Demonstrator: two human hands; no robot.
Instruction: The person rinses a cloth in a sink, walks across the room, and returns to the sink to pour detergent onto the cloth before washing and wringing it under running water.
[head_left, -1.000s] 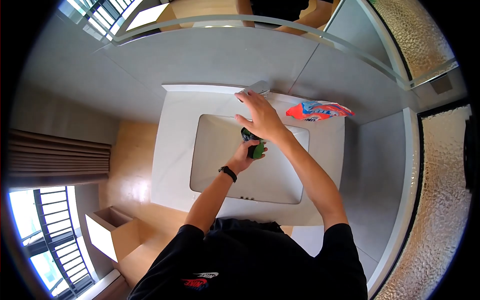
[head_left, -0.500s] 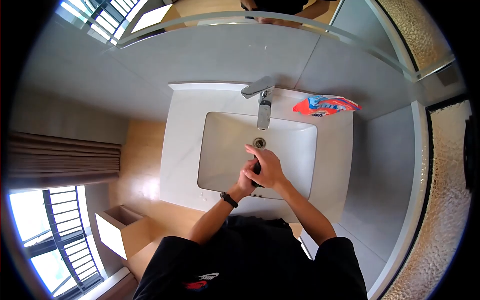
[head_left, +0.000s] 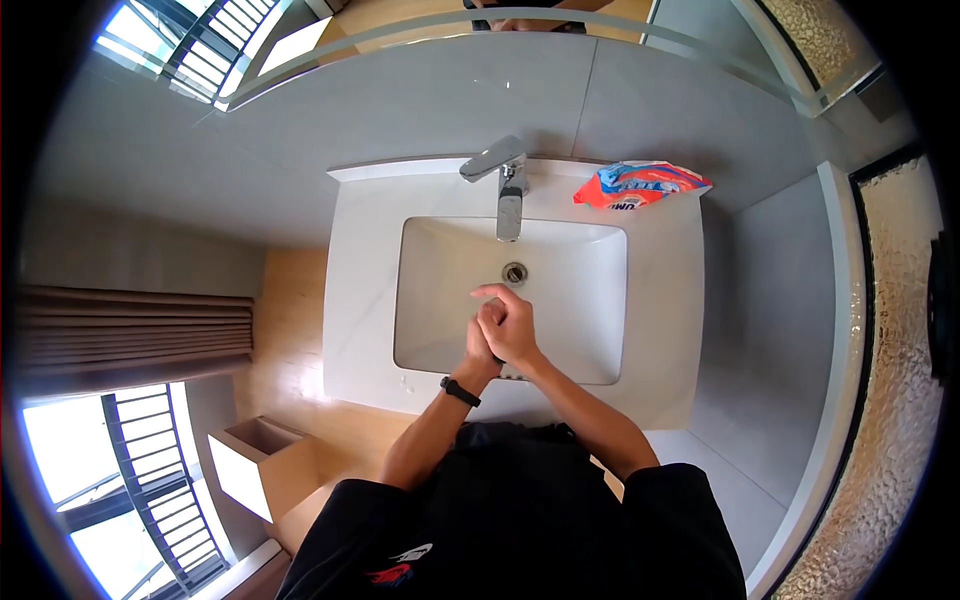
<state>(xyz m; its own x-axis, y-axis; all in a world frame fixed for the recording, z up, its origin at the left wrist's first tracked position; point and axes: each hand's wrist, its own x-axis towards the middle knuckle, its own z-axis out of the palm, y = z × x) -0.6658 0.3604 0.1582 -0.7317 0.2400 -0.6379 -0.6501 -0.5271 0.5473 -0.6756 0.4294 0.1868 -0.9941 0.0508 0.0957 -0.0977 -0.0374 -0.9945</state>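
Observation:
My left hand (head_left: 480, 342), with a black watch (head_left: 460, 391) on its wrist, is closed over the near half of the white sink basin (head_left: 575, 330). Wrapped over it from the right is my right hand (head_left: 513, 328), its index finger reaching out to the left. The two hands press together. A sliver of something dark shows between the palms near the wrists; its kind is hidden. Beyond my fingertips lies the round drain (head_left: 514, 274), and above that the chrome faucet (head_left: 510, 200) with its lever turned left. I cannot make out any running water.
A red and blue plastic packet (head_left: 640, 186) lies at the counter's back right. The pale counter (head_left: 360, 290) surrounds the basin, with a few drops at its front left. A mirror runs along the back wall. On the floor at left stands an open wooden box (head_left: 265, 465).
My hands have closed more tightly together, and the dark thing between them shows less. The view has shifted slightly, so sink and packet appear a little higher.

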